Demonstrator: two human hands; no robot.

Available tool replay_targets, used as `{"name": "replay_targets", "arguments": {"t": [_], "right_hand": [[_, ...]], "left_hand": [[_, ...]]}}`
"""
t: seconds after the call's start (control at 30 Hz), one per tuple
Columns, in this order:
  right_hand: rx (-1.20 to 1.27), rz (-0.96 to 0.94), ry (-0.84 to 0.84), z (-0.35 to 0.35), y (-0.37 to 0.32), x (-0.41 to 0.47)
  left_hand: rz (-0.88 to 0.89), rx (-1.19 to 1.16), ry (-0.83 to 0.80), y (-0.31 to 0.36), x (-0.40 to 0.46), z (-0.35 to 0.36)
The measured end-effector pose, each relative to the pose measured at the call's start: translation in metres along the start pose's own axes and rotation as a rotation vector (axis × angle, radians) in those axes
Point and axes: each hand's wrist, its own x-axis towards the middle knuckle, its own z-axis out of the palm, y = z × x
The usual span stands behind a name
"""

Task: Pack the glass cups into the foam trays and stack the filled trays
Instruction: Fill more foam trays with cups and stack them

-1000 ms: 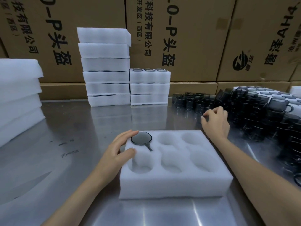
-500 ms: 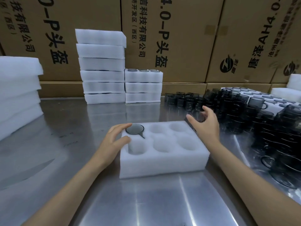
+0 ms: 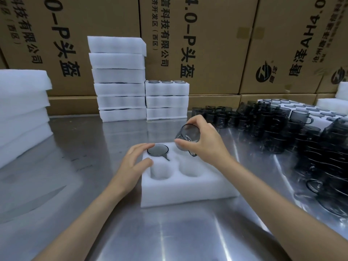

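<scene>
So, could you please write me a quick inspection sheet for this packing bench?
Surface: steel table, reflective, scuffed.
Job's things: foam tray holds one seated cup; loose smoked-glass cups piled right; filled tray stacks behind.
Clutter: nothing seen.
Hands: left hand steadies the tray's corner; right hand grips a tilted cup over the tray.
Cables: nothing seen.
Surroundings: printed cardboard cartons; foam slabs left.

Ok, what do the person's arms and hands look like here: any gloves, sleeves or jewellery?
Both hands, left and right, are bare, with no gloves. Both forearms are uncovered as far as the frame shows, with no sleeves in view. No rings, watch or wristband show.
</scene>
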Motion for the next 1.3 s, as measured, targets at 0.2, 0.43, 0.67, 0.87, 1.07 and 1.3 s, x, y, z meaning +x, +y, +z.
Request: {"name": "replay_targets", "arguments": {"t": [0.2, 0.43, 0.67, 0.87, 1.07, 1.3], "right_hand": [[-0.059, 0.026, -0.109, 0.003, -0.003, -0.003], [-0.064, 0.064, -0.164, 0.003, 0.001, -0.004], [0.084, 0.159, -0.178, 0.002, 0.006, -0.004], [-0.007, 0.107, -0.176, -0.008, 0.004, -0.008], [-0.287, -0.021, -0.445, -0.008, 0.011, -0.012], [-0.317, 0.052, -0.536, -0.007, 0.01, -0.011]], "left_hand": [[-0.014, -0.004, -0.004, 0.002, -0.001, 0.0], [-0.02, 0.002, -0.009, 0.012, -0.005, 0.0], [0.111, 0.139, -0.1, 0.045, -0.003, 0.006], [0.164, 0.364, -0.283, 0.061, 0.004, 0.014], [0.15, 0.67, -0.447, 0.056, 0.004, 0.014], [0.11, 0.687, -0.467, 0.056, 0.005, 0.015]]}}
